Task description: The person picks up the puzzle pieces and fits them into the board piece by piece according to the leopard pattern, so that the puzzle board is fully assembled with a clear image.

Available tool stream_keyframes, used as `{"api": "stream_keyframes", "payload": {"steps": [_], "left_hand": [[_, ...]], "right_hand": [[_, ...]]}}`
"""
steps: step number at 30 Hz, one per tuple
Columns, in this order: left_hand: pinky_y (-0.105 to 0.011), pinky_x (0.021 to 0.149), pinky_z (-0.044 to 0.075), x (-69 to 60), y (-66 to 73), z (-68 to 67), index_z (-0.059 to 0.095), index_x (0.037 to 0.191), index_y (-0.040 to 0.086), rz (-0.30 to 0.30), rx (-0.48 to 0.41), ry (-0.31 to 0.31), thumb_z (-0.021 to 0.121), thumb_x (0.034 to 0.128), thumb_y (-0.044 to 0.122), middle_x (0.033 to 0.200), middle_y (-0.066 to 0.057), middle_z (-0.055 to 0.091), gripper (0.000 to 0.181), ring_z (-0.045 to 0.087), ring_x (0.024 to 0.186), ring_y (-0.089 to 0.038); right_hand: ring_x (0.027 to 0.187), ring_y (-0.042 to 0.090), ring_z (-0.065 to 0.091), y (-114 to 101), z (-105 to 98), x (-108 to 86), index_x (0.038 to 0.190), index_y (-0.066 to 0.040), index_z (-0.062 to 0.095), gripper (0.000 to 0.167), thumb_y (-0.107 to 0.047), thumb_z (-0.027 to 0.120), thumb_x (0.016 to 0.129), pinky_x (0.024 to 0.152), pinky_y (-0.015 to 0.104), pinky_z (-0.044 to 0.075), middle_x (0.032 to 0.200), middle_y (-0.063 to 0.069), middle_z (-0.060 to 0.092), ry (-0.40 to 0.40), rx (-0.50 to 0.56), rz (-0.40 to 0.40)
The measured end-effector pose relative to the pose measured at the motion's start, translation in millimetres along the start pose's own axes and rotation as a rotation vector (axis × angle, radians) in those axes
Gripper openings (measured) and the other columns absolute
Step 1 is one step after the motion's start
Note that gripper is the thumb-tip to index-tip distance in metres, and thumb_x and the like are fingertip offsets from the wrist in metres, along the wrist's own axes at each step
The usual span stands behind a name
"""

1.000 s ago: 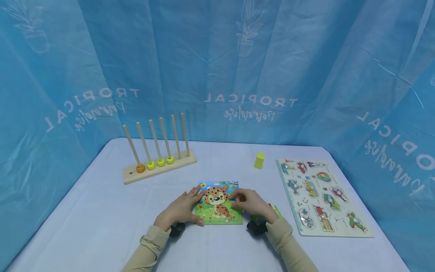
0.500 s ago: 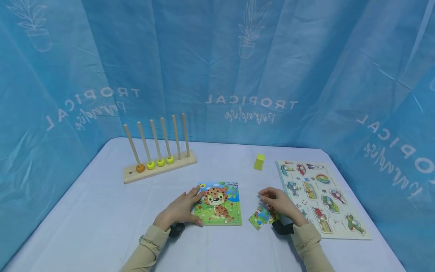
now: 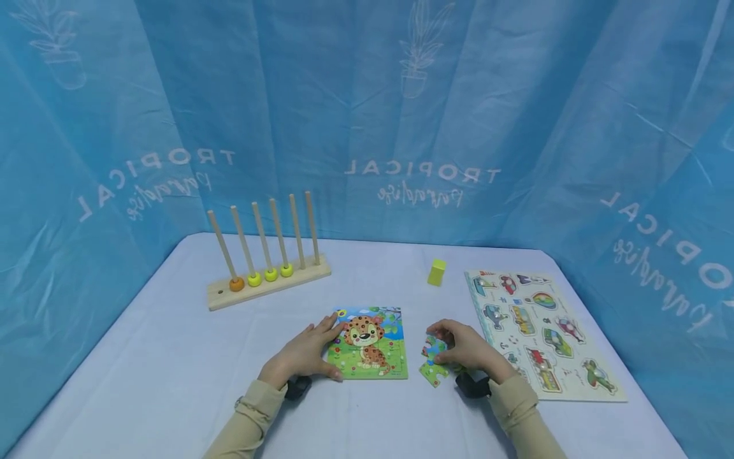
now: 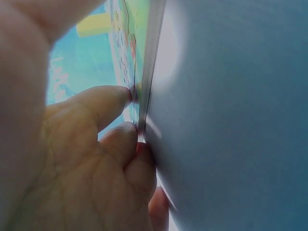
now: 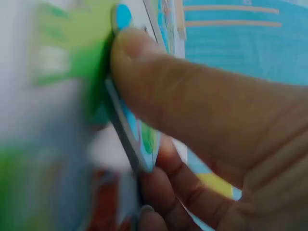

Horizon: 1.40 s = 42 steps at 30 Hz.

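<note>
A jigsaw puzzle (image 3: 373,357) with a spotted leopard cub lies at the middle of the table. My left hand (image 3: 306,350) rests on its left side, fingers spread along the edge; the left wrist view has the fingertips touching the puzzle's edge (image 4: 153,62). To the puzzle's right, my right hand (image 3: 467,347) pinches a blue and green jigsaw piece (image 3: 434,346) between thumb and fingers. That grip shows close up in the right wrist view, where the thumb (image 5: 144,77) presses the piece's face. A green piece (image 3: 431,375) lies just below it. More pieces are partly hidden under the hand.
A wooden peg rack (image 3: 269,284) with an orange bead and several yellow beads stands back left. A yellow block (image 3: 437,272) sits behind the puzzle. On the right lies a vehicle peg puzzle board (image 3: 545,344). Blue curtains (image 3: 367,127) surround the table.
My right hand left the leopard puzzle, moved right to the loose pieces and now pinches one, having shifted slightly back left. The left hand has stayed in place.
</note>
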<state>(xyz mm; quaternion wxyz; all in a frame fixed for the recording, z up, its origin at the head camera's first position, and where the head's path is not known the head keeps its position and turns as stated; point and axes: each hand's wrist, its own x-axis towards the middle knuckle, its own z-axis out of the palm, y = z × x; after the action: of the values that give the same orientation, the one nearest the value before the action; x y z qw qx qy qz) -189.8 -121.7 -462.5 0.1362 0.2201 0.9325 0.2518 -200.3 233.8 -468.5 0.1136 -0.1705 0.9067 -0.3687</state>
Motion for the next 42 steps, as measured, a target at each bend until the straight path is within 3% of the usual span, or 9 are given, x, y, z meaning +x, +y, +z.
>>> {"api": "stream_keyframes", "payload": {"steps": [5, 9, 13, 18, 22, 26, 31, 37, 42], "left_hand": [[-0.053, 0.124, 0.018, 0.8, -1.4, -0.9, 0.034, 0.151, 0.008, 0.002, -0.006, -0.001, 0.085, 0.0689, 0.039, 0.162, -0.014, 0.017, 0.101, 0.019, 0.149, -0.035], [-0.053, 0.124, 0.017, 1.5, -1.8, -0.8, 0.033, 0.151, 0.008, 0.025, -0.009, -0.007, 0.085, 0.0692, 0.039, 0.162, -0.016, 0.017, 0.101, 0.019, 0.149, -0.037], [-0.053, 0.124, 0.016, 1.6, -3.1, -0.1, 0.033, 0.151, 0.008, 0.023, -0.008, -0.010, 0.085, 0.0691, 0.039, 0.162, -0.016, 0.016, 0.102, 0.018, 0.149, -0.036], [-0.052, 0.124, 0.018, 1.1, -3.3, 1.2, 0.033, 0.151, 0.007, 0.016, -0.002, 0.007, 0.086, 0.0684, 0.038, 0.162, -0.016, 0.017, 0.103, 0.019, 0.149, -0.035], [-0.051, 0.124, 0.018, 0.9, -3.2, 1.5, 0.033, 0.151, 0.009, 0.008, -0.001, 0.002, 0.086, 0.0685, 0.038, 0.162, -0.015, 0.017, 0.102, 0.019, 0.149, -0.035], [-0.052, 0.124, 0.017, 0.1, -2.6, 1.5, 0.033, 0.151, 0.008, 0.020, 0.005, -0.004, 0.085, 0.0692, 0.038, 0.162, -0.017, 0.017, 0.102, 0.019, 0.149, -0.036], [-0.053, 0.124, 0.016, 0.3, -2.3, 0.3, 0.033, 0.151, 0.006, 0.031, 0.001, -0.003, 0.085, 0.0692, 0.037, 0.161, -0.018, 0.018, 0.101, 0.019, 0.149, -0.038], [-0.052, 0.124, 0.017, 0.0, -3.3, 1.0, 0.033, 0.151, 0.009, 0.022, 0.007, -0.001, 0.085, 0.0689, 0.038, 0.162, -0.016, 0.017, 0.102, 0.019, 0.149, -0.036], [-0.052, 0.124, 0.017, 0.0, -2.2, 1.0, 0.033, 0.151, 0.007, 0.028, -0.001, 0.003, 0.086, 0.0684, 0.038, 0.162, -0.017, 0.018, 0.102, 0.019, 0.149, -0.036]], "right_hand": [[0.078, 0.018, 0.047, -5.2, 7.0, 35.6, 0.118, -0.009, 0.061, 0.043, -0.010, 0.079, 0.079, 0.065, 0.028, 0.040, 0.094, 0.007, 0.056, 0.149, 0.027, 0.129], [0.077, 0.020, 0.045, -5.9, 13.1, 55.7, 0.125, -0.015, 0.060, 0.045, -0.009, 0.075, 0.083, 0.063, 0.029, 0.037, 0.100, 0.011, 0.057, 0.274, 0.036, 0.163], [0.069, 0.017, 0.043, -5.7, 18.1, 64.3, 0.127, -0.017, 0.062, 0.038, -0.009, 0.067, 0.090, 0.059, 0.026, 0.036, 0.099, 0.013, 0.058, 0.331, 0.100, 0.123], [0.070, 0.008, 0.051, -7.5, 24.6, 66.8, 0.123, -0.008, 0.065, 0.028, -0.010, 0.061, 0.095, 0.062, 0.019, 0.047, 0.094, 0.010, 0.062, 0.397, 0.358, 0.060], [0.072, 0.006, 0.058, -13.9, 34.3, 70.5, 0.119, -0.001, 0.064, 0.027, -0.014, 0.062, 0.095, 0.067, 0.019, 0.054, 0.090, 0.006, 0.066, 0.342, 0.472, 0.025], [0.068, 0.008, 0.053, -21.5, 45.0, 72.1, 0.114, -0.004, 0.067, 0.023, -0.017, 0.061, 0.096, 0.058, 0.022, 0.048, 0.087, 0.004, 0.065, 0.301, 0.439, -0.007], [0.066, 0.009, 0.049, -26.6, 52.0, 71.2, 0.108, -0.010, 0.070, 0.018, -0.019, 0.062, 0.095, 0.051, 0.022, 0.043, 0.089, 0.007, 0.066, 0.327, 0.370, -0.018], [0.067, 0.010, 0.051, -30.6, 57.7, 72.0, 0.104, -0.009, 0.071, 0.015, -0.017, 0.065, 0.093, 0.054, 0.022, 0.045, 0.085, 0.008, 0.066, 0.348, 0.300, 0.001], [0.071, 0.011, 0.052, -35.9, 61.4, 75.5, 0.101, -0.011, 0.071, 0.013, -0.019, 0.064, 0.094, 0.062, 0.022, 0.045, 0.085, 0.004, 0.066, 0.416, 0.255, 0.043]]}}
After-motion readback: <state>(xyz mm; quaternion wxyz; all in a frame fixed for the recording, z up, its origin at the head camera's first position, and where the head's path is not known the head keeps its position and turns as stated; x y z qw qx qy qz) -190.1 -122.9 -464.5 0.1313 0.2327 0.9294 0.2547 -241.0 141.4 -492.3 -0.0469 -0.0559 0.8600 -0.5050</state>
